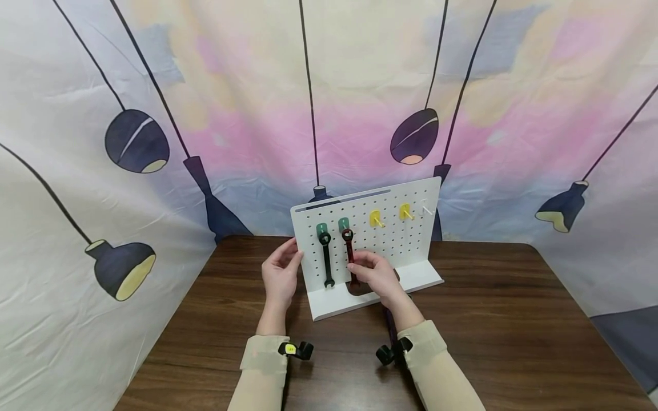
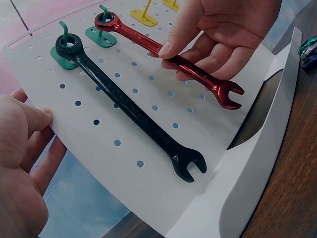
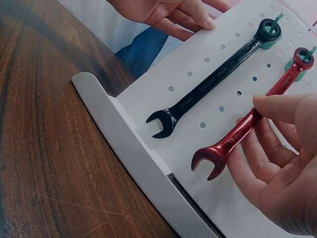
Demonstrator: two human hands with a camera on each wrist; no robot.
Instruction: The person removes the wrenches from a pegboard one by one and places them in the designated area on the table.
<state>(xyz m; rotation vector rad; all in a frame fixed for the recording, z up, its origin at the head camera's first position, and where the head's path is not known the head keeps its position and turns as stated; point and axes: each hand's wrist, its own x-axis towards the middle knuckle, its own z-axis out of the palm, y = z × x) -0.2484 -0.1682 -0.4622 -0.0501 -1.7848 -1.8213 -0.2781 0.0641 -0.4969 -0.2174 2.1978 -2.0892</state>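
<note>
A white pegboard stand (image 1: 421,275) stands upright on the table. At its left side edge, my left hand (image 1: 280,278) pinches the board between thumb and fingers. My right hand (image 1: 381,278) holds the red combination wrench (image 3: 242,128) by its shaft, thumb in front and fingers behind. The red wrench's ring end sits around a green hook (image 2: 101,37), its open end pointing down. To the left of it, a black combination wrench (image 2: 124,106) hangs by its ring from another green hook (image 2: 63,57). No hand touches the black wrench.
Two yellow hooks (image 1: 377,219) and a clear hook (image 1: 426,208) are fixed farther right on the board. Beside the right wrist lies a dark, partly hidden object (image 1: 389,322). The brown wooden table (image 1: 493,331) reaches a patterned cloth backdrop (image 1: 257,114).
</note>
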